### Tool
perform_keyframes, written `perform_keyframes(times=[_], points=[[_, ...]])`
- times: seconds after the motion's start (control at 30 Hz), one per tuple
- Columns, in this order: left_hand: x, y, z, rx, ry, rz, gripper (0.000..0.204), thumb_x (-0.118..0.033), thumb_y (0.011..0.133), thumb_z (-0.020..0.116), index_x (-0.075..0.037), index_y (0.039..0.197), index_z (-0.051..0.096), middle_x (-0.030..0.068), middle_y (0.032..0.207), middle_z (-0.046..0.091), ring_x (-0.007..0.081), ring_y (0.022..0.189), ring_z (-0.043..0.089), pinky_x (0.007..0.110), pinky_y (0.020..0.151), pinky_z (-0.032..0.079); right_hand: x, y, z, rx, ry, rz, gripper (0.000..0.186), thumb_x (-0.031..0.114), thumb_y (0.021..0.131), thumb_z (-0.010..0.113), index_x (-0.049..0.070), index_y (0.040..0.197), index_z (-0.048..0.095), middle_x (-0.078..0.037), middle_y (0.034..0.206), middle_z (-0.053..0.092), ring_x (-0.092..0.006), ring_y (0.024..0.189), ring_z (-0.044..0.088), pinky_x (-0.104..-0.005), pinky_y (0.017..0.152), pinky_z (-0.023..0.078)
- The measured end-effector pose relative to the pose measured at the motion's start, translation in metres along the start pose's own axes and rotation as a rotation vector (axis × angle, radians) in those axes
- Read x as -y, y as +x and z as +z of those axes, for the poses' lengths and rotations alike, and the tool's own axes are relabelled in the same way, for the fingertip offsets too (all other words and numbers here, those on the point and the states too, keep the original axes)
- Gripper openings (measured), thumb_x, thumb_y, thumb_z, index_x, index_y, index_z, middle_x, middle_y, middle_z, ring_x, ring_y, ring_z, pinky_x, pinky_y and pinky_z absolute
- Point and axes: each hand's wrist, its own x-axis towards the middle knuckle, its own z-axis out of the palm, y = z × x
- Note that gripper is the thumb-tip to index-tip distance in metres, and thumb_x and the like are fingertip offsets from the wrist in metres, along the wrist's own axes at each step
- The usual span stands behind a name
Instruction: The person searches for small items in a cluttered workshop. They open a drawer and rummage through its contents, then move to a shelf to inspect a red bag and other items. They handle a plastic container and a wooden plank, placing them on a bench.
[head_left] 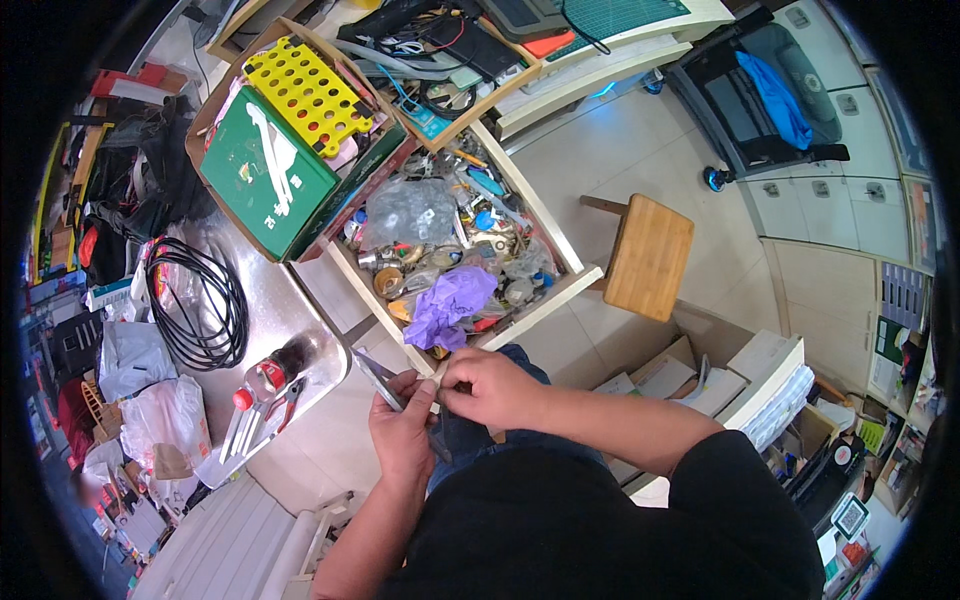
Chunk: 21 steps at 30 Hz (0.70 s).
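Gripping flat grey piece (374, 376): left hand (403, 432); right hand (490, 389) closed, hold unclear. Cluttered drawer (548, 306) above tiled floor (610, 155).

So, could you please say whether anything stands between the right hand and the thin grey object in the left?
Yes: the thumb and fingertips of the left hand lie between the right hand and the thin grey object. Whether anything is pinched there, I cannot tell.
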Motion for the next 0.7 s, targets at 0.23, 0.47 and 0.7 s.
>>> perform_keyframes(times=[0.23,0.47,0.7], points=[[-0.011,-0.001,-0.026,0.018,-0.104,-0.034,0.046,-0.045,0.103,0.050,-0.001,0.108,0.062,0.0038,0.073,0.057,0.0088,0.057,0.047,0.023,0.046,0.035,-0.056,0.041,-0.067,-0.401,-0.399,0.228,0.020,0.020,0.082,0.070,0.001,0.087,0.074,-0.023,0.091,0.067,-0.0386,0.086,0.066,-0.0467,0.079,0.054],[-0.016,-0.012,-0.054,0.221,-0.293,-0.038,0.063,-0.054,0.106,0.032,0.003,0.111,0.060,0.0070,0.071,0.054,0.0155,0.060,0.047,0.028,0.051,0.038,-0.100,0.066,-0.079,-0.580,-0.615,0.208,0.025,0.019,0.083,0.071,0.000,0.098,0.073,-0.025,0.096,0.066,-0.0394,0.092,0.066,-0.0450,0.084,0.053],[-0.024,-0.030,-0.061,0.328,-0.299,0.053,0.048,-0.046,0.104,0.046,0.000,0.111,0.059,0.0081,0.074,0.056,0.0208,0.067,0.052,0.032,0.061,0.042,-0.060,0.026,-0.055,-0.430,-0.343,0.250,0.030,0.010,0.089,0.069,-0.003,0.116,0.067,-0.018,0.100,0.066,-0.0284,0.087,0.068,-0.0362,0.078,0.054]])
